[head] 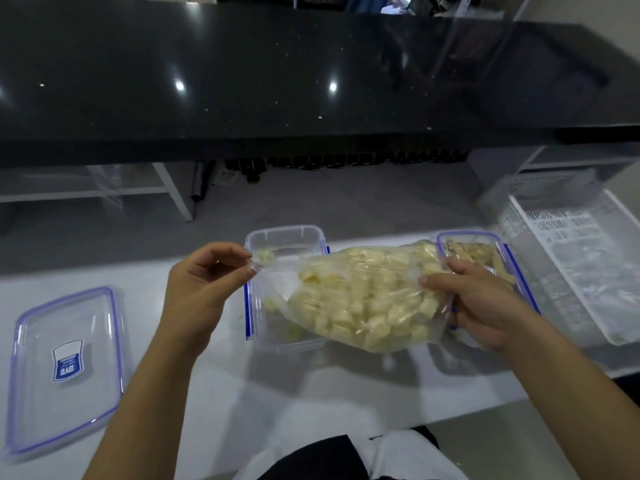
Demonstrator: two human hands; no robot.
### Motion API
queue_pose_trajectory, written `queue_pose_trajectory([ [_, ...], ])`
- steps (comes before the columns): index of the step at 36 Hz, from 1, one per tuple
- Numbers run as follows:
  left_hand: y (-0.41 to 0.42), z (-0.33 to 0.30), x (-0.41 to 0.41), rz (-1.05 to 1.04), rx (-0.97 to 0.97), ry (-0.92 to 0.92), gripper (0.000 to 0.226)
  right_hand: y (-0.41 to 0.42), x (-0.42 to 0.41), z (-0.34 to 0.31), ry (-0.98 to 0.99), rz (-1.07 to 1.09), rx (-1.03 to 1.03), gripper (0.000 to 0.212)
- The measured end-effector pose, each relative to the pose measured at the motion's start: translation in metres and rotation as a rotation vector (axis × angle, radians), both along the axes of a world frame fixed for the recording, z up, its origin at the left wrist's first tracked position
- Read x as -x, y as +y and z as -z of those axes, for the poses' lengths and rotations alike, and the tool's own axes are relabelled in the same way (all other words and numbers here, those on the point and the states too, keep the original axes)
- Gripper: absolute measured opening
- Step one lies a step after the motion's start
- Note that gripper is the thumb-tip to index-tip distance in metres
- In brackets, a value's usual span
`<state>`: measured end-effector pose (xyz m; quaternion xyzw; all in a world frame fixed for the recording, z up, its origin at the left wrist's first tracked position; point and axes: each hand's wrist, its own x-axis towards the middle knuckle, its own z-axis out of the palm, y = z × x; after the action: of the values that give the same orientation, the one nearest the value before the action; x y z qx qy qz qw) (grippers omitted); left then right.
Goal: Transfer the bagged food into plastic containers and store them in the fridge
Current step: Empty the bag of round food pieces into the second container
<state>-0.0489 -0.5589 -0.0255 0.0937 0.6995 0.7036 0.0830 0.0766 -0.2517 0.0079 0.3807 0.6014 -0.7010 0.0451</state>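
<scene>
The bag [367, 299] of pale yellow food chunks hangs between the two hands, its long axis running across from left to right, tilted so the open mouth points down toward the left. The left hand [201, 289] pinches the edge of that mouth between thumb and fingertips; the right hand [481, 306] grips the bunched closed end, held a little higher. Just under the mouth, right beside the left hand, sits an open tub [284, 237] with a few chunks already at its bottom, so most of the food is still in the bag. Emptying it likely calls for the right hand to lift its end further while the left keeps the mouth over the tub. Behind the right hand stands a second tub [474, 247] holding browner food. Far out from the left hand a lid [65, 368] lies flat on the white table [214, 403].
</scene>
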Motion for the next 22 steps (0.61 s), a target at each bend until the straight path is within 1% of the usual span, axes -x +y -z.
queue_pose_trajectory([
  [2, -0.001, 0.001, 0.003, -0.009, 0.018, 0.019, 0.033, 0.002, 0.000, -0.004, 0.030, -0.006, 0.007, 0.032],
  [5, 0.003, 0.005, 0.001, 0.003, 0.073, -0.008, 0.040, 0.003, -0.002, 0.003, -0.020, 0.005, 0.000, 0.036],
  [8, 0.007, -0.003, -0.005, 0.006, 0.026, 0.017, 0.043, 0.006, -0.004, 0.005, -0.012, 0.036, 0.018, 0.037],
  [10, 0.007, -0.006, -0.001, -0.012, -0.006, 0.037, 0.046, 0.010, -0.004, 0.000, 0.038, 0.030, 0.036, 0.046],
  [12, 0.008, -0.001, 0.001, -0.018, 0.028, 0.028, 0.044, 0.010, -0.004, -0.001, 0.053, 0.022, 0.026, 0.055],
  [14, 0.012, 0.005, 0.001, -0.013, 0.091, -0.011, 0.038, 0.009, -0.004, 0.002, 0.018, 0.023, -0.013, 0.050],
  [16, 0.015, 0.005, -0.003, -0.024, 0.073, -0.043, 0.032, 0.008, -0.005, 0.006, -0.004, 0.022, -0.020, 0.039],
  [17, 0.015, 0.001, -0.004, -0.027, 0.040, -0.035, 0.031, 0.008, -0.005, 0.005, 0.008, 0.026, -0.014, 0.037],
  [19, 0.014, -0.003, -0.003, -0.032, -0.013, 0.006, 0.031, 0.010, -0.004, 0.002, 0.065, 0.036, 0.003, 0.042],
  [21, 0.012, -0.002, 0.000, -0.029, 0.001, 0.028, 0.031, 0.011, -0.003, -0.001, 0.100, 0.034, 0.015, 0.047],
  [22, 0.012, 0.000, 0.001, -0.027, 0.028, 0.024, 0.030, 0.010, -0.003, -0.001, 0.091, 0.026, 0.006, 0.044],
])
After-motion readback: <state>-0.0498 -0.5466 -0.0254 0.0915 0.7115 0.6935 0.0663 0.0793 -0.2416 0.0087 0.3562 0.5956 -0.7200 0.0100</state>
